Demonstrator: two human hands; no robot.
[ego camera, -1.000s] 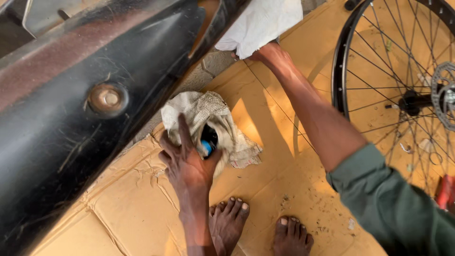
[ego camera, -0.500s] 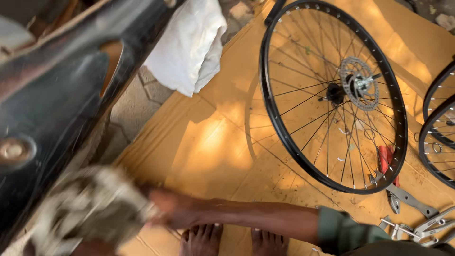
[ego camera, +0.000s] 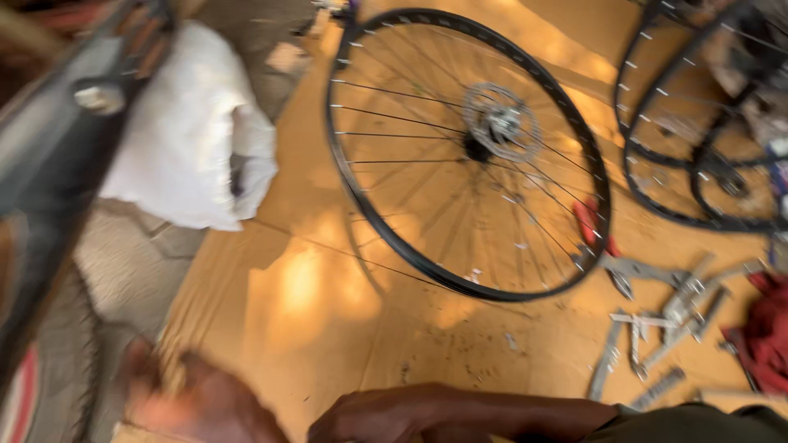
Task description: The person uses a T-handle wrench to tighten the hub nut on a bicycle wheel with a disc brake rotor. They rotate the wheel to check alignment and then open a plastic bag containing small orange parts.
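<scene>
**Crowding the near edge of the cardboard**

Reaching low across the flattened tan cardboard sheet [ego camera: 328, 328], my right hand [ego camera: 369, 422] and left hand [ego camera: 197, 402] sit blurred at the bottom edge; I cannot tell whether either is closed or holds anything. Open cardboard lies just ahead of them. Beyond it rests the black spoked bicycle wheel with a silver disc rotor [ego camera: 468, 156], flat, its rim near scattered grey metal tools [ego camera: 657, 328] on the right. A crumpled white cloth [ego camera: 189, 139] lies at the cardboard's left edge, beside a dark curved panel [ego camera: 41, 164]. More black wheels [ego camera: 698, 123] crowd the far right corner.
</scene>
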